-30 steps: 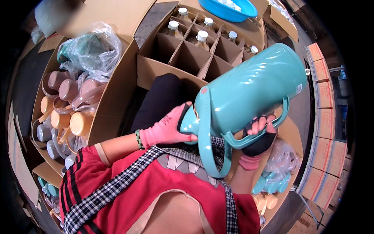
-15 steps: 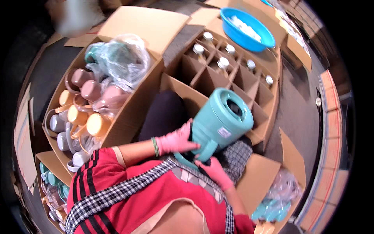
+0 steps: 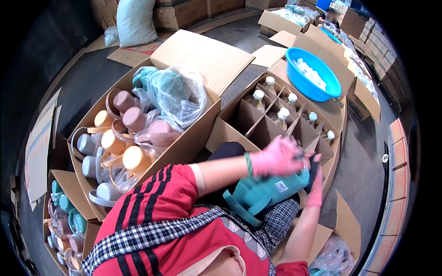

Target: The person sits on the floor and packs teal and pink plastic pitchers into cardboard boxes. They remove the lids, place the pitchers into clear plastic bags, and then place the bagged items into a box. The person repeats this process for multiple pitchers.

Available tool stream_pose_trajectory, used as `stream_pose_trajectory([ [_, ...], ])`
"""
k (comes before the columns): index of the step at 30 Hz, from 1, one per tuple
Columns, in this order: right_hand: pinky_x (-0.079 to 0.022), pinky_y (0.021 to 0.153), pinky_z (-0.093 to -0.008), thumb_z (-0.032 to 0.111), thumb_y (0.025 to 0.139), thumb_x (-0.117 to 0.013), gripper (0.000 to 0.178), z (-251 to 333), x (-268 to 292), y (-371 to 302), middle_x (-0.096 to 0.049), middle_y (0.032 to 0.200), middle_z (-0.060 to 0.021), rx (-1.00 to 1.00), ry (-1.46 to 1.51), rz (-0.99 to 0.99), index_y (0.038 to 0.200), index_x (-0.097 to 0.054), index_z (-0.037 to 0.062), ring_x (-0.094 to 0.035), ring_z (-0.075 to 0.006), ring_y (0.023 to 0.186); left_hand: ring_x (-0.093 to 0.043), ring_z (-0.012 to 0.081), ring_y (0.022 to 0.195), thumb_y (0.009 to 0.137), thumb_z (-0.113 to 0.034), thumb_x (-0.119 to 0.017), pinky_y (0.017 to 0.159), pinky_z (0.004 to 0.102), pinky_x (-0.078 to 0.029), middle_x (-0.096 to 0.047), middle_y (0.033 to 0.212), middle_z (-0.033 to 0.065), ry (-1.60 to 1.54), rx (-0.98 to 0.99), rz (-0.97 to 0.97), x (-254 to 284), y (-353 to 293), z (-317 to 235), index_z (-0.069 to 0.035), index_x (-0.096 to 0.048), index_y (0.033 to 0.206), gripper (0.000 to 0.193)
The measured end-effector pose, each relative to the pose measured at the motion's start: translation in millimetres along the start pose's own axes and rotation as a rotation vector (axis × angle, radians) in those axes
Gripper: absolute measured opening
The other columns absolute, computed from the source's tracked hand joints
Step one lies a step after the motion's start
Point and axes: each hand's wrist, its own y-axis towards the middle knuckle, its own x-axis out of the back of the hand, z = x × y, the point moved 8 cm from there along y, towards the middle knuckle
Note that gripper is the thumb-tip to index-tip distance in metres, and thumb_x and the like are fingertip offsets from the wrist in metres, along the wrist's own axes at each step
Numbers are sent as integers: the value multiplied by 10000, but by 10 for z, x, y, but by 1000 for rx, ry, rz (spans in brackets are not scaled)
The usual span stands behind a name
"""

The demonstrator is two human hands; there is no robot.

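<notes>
Now my left hand (image 3: 280,156) and right hand (image 3: 315,181) have both switched to the base end of the teal flask (image 3: 260,191), tilted over my lap (image 3: 281,218), grips too hidden to tell, so work centres there.

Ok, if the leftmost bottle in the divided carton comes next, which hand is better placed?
Probably the left: the left hand looks nearer the leftmost bottle, while the right hand is farther off, by the far end of the teal flask.
</notes>
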Motion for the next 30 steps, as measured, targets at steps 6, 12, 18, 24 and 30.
stream_pose_trajectory([
  [6, -342, 942, -354, 581, 847, -379, 707, -79, 179, -283, -454, 1154, -123, 316, 10, -400, 1247, -356, -1, -451, -216, 1045, -512, 358, 859, 752, -323, -562, 711, 395, -442, -520, 883, 219, -147, -58, -222, 152, -74, 514, -13, -556, 873, 332],
  [12, -374, 903, -323, 478, 896, -355, 575, -477, 301, -192, -512, 1059, -107, -54, 253, -97, 1175, -424, -19, -475, -195, 1028, -324, 439, 1161, 605, -426, -635, 963, 505, -260, -379, 1195, 283, -120, -214, -254, 187, -537, -571, 13, -497, 1007, 610],
  [18, -363, 914, -312, 514, 903, -290, 616, -108, -185, -422, -486, 1159, -103, 393, -216, -198, 1204, -393, -13, -461, -168, 1051, -500, 336, 994, 733, -325, -562, 804, 471, -414, -491, 1054, 208, -248, 128, -100, 15, -104, 510, -14, -525, 862, 338],
  [24, -378, 919, -349, 571, 885, -223, 677, -170, 77, -397, -474, 1170, -118, 167, 96, -302, 1221, -398, 11, -472, -234, 1068, -394, 383, 1123, 759, -435, -547, 905, 488, -328, -471, 1136, 163, -396, -24, -380, 301, -404, 61, -83, -514, 1068, 469],
  [30, -417, 845, -330, 546, 878, -320, 590, -514, 442, -146, -545, 1031, -92, -109, 130, -46, 1065, -487, 12, -489, -199, 1028, -269, 375, 1243, 753, -405, -550, 977, 480, -279, -439, 1188, 203, -184, -103, -279, 125, -597, -495, -59, -519, 1055, 460],
])
